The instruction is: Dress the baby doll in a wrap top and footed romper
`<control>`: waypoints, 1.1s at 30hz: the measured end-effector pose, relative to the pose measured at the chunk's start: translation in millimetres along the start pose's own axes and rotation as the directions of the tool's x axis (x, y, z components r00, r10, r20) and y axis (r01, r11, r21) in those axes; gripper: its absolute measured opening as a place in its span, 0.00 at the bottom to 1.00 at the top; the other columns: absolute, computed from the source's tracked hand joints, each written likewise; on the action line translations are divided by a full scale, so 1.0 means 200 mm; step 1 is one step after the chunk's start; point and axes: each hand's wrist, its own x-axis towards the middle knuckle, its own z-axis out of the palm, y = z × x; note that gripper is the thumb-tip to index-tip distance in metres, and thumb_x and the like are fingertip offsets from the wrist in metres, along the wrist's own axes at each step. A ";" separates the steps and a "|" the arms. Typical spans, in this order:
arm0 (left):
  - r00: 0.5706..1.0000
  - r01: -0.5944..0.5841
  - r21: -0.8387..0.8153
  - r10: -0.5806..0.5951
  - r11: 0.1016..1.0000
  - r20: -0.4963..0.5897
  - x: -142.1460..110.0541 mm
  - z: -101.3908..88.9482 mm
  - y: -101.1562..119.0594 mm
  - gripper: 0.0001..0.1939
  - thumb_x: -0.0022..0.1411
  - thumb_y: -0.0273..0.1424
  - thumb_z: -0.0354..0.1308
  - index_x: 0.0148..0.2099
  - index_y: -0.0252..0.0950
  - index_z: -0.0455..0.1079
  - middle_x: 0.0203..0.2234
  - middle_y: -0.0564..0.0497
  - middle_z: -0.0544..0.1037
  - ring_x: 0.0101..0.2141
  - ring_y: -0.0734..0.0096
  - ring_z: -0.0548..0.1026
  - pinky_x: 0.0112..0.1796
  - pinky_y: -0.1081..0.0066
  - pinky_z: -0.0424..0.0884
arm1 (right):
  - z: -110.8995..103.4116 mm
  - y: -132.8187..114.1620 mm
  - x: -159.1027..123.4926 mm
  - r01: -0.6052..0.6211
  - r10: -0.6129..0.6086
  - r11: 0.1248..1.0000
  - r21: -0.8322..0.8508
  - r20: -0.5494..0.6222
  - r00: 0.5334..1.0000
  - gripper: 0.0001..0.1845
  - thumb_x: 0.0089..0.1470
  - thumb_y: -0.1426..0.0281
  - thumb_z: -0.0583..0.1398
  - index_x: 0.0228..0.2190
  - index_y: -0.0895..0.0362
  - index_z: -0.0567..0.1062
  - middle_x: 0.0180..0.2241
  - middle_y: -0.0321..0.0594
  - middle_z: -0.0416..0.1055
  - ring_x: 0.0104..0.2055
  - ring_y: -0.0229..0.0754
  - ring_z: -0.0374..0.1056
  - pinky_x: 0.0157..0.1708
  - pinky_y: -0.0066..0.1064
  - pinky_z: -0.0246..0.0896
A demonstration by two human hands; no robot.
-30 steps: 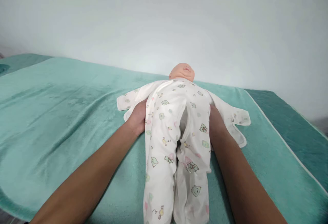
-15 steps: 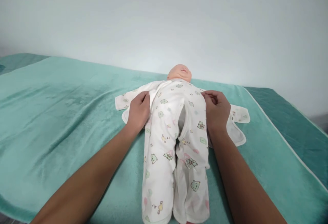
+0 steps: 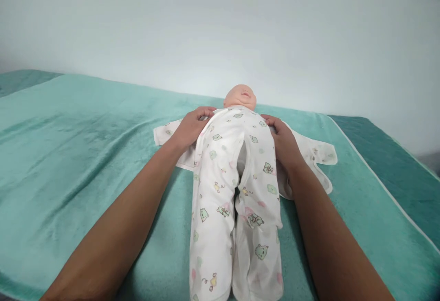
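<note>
A baby doll (image 3: 240,95) lies on its back, its head toward the wall. White baby pants (image 3: 220,163) printed with green bears cover its legs and reach high up the chest, with a slit at the crotch. Beneath them spreads a matching baby shirt (image 3: 318,149), sleeves out to both sides. My left hand (image 3: 195,125) is closed on the top edge of the pants at the left, thumb and fingers by the chest. On the opposite side my right hand (image 3: 282,139) grips the upper edge too; its fingertips are partly hidden.
A light green plush blanket (image 3: 85,154) lies under the doll, wrinkled at the left. Darker green quilted cloth (image 3: 395,163) shows past its right edge. A pale wall (image 3: 220,30) rises directly behind.
Both hands have moved up the sides of the pants toward the doll's chest. The left shirt flap has shifted, and the right sleeve lies slightly farther out.
</note>
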 end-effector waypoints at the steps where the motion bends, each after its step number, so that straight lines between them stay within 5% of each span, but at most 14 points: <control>1: 1.000 0.010 0.004 -0.010 1.000 0.023 0.00 0.00 0.01 0.06 0.59 0.34 0.59 0.38 0.40 0.75 0.58 0.51 0.74 0.50 0.61 0.75 0.46 0.65 0.72 | 0.00 0.00 0.01 0.000 0.000 1.000 0.000 0.031 1.000 0.05 0.52 0.65 0.59 0.31 0.53 0.72 0.55 0.40 0.72 0.55 0.49 0.66 0.55 0.45 0.57; 5: 0.998 0.003 -0.007 -0.002 1.000 0.070 0.03 0.00 0.01 0.03 0.59 0.32 0.57 0.35 0.39 0.71 0.51 0.50 0.78 0.47 0.64 0.75 0.44 0.66 0.71 | 0.00 -0.01 0.02 0.012 -0.011 0.999 -0.048 0.019 1.000 0.04 0.52 0.65 0.58 0.29 0.52 0.70 0.45 0.37 0.76 0.48 0.47 0.68 0.49 0.40 0.60; 12: 0.983 -0.007 0.102 0.025 0.995 -0.181 0.13 0.05 -0.07 0.08 0.62 0.36 0.58 0.33 0.39 0.64 0.31 0.53 0.76 0.33 0.69 0.71 0.38 0.66 0.68 | 0.02 -0.01 0.10 -0.145 0.113 0.959 -0.244 -0.142 0.983 0.11 0.55 0.61 0.58 0.25 0.53 0.66 0.28 0.34 0.70 0.33 0.42 0.63 0.37 0.35 0.56; 20: 0.994 -0.082 0.039 0.084 0.996 -0.068 0.11 0.07 -0.06 0.11 0.63 0.42 0.57 0.40 0.41 0.71 0.45 0.51 0.80 0.46 0.64 0.74 0.47 0.64 0.70 | 0.06 0.01 0.12 0.029 -0.027 0.995 0.091 -0.026 0.999 0.11 0.54 0.59 0.60 0.35 0.52 0.73 0.40 0.37 0.76 0.42 0.43 0.68 0.44 0.36 0.62; 24: 0.998 -0.053 0.006 0.053 0.999 0.022 0.12 0.06 -0.02 0.13 0.61 0.44 0.60 0.36 0.39 0.70 0.48 0.48 0.79 0.48 0.62 0.74 0.48 0.63 0.70 | 0.05 -0.03 0.12 -0.016 0.010 0.991 0.135 0.046 0.999 0.14 0.53 0.55 0.63 0.31 0.53 0.72 0.33 0.36 0.74 0.37 0.42 0.67 0.39 0.35 0.63; 28: 0.992 -0.083 -0.015 0.084 0.996 0.093 0.15 0.07 0.00 0.12 0.62 0.40 0.60 0.32 0.39 0.66 0.41 0.49 0.79 0.46 0.63 0.74 0.47 0.63 0.69 | 0.04 -0.06 0.13 -0.045 0.035 0.995 0.084 0.120 0.992 0.15 0.54 0.55 0.62 0.28 0.53 0.70 0.28 0.33 0.70 0.31 0.39 0.63 0.34 0.33 0.60; 33: 0.991 -0.121 0.090 0.126 0.988 -0.047 0.21 0.09 -0.05 0.11 0.64 0.37 0.57 0.32 0.40 0.61 0.29 0.54 0.72 0.33 0.69 0.69 0.39 0.66 0.67 | 0.06 -0.03 0.20 0.019 -0.017 0.995 -0.095 0.026 1.000 0.10 0.56 0.61 0.60 0.28 0.53 0.68 0.33 0.34 0.72 0.34 0.42 0.64 0.37 0.35 0.58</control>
